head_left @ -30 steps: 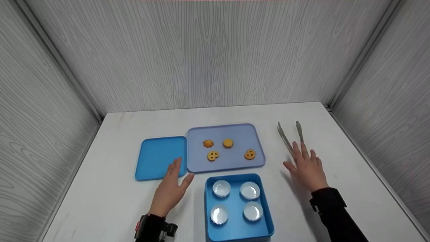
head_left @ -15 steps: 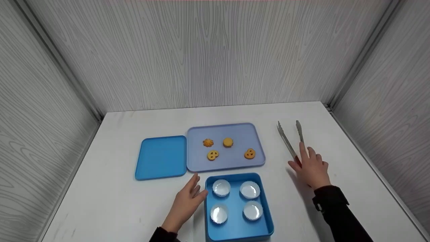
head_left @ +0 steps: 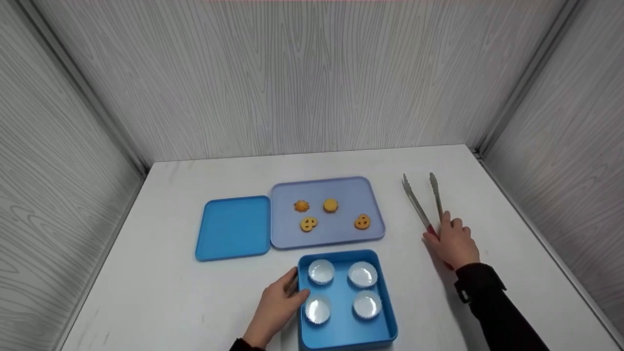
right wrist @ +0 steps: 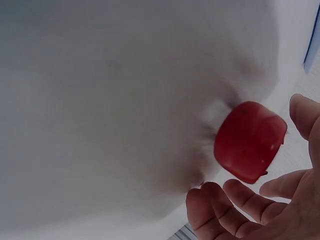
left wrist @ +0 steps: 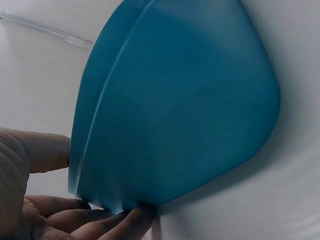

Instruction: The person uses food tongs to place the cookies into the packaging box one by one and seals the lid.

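In the head view a blue box (head_left: 341, 336) holds several white ruffled paper cups (head_left: 367, 305). My left hand (head_left: 275, 307) grips the box's left wall, thumb over the rim and fingers outside. The left wrist view shows the thumb (left wrist: 50, 152) at the lip and the fingertips along the blue wall (left wrist: 185, 110). On the right lie metal tongs (head_left: 415, 204) with red grips, their arms spread. Over their handle is my right hand (head_left: 456, 243), thumb on one side and fingers on the other. The right wrist view shows space between these loose fingers and the red handle end (right wrist: 250, 142).
Behind the box is a lavender tray (head_left: 336, 236) with several small cookies (head_left: 362, 222). A flat blue tray or lid (head_left: 234, 229) adjoins it on the left. Grey wood-grain panels (head_left: 302, 83) enclose the white table (head_left: 146, 292) at the back and sides.
My left hand has moved from over the flat blue tray to the box's left wall. My right hand has lowered toward the tongs' handle, its fingers more bent. Box and tongs stay put.
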